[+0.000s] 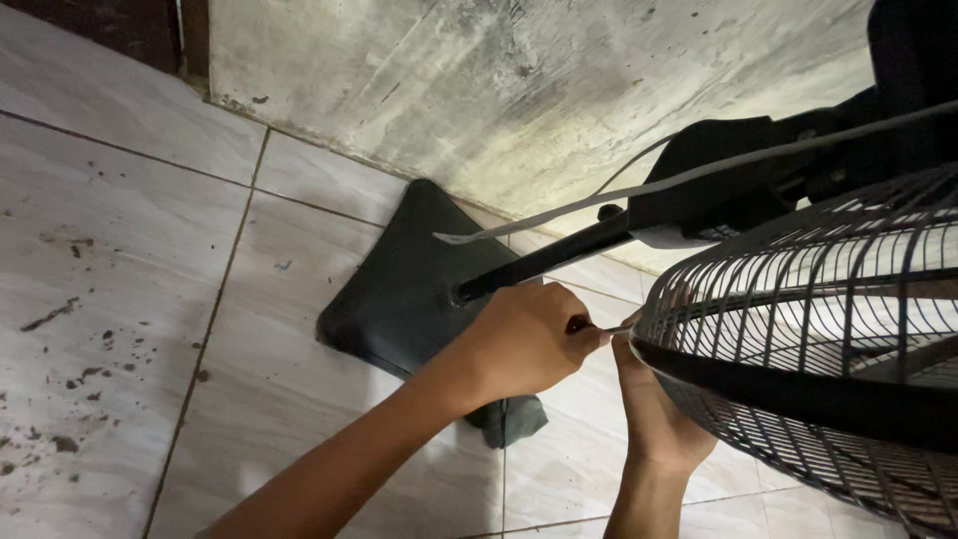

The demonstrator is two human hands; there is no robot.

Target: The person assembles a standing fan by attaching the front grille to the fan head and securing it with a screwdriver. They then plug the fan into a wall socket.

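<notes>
A black standing fan leans across the view, its wire grille [838,299] filling the right side. My left hand [519,344] is closed around a small screwdriver [614,328], whose metal tip points at the grille's rim [758,384]. My right hand [654,409] comes up from below and grips that rim at its left end, with the fingers showing through the wires. The fan's black pole [544,260] runs down to its flat black base [399,289] on the floor. The motor housing [738,170] sits behind the grille.
A pale flat cable [599,205] runs from the fan head down toward the base. A grey cloth lump [514,421] lies by the base. The tiled floor [110,329] carries dark dirt specks. A stained concrete wall [519,90] stands behind.
</notes>
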